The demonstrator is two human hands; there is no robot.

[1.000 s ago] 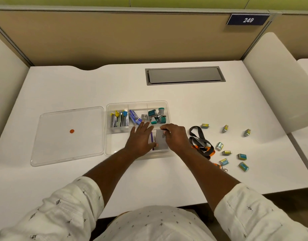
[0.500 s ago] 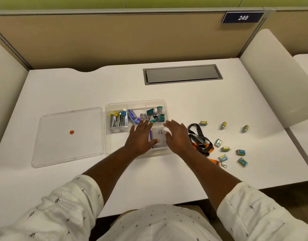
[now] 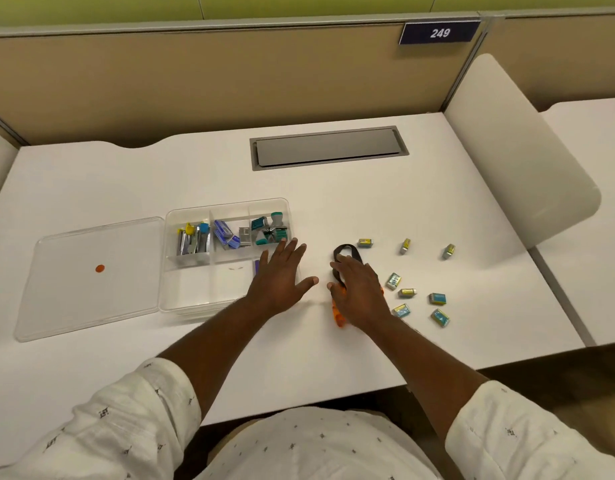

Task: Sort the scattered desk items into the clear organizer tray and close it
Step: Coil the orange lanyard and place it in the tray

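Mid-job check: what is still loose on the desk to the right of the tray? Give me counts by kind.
Small teal-and-yellow boxes: 8
Black-and-orange lanyard, partly under the right hand: 1
Total: 9

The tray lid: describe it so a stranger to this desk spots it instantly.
On the white desk, find the clear organizer tray holding coloured items. Just left of it lies the lid, flat and clear; only it carries an orange dot.
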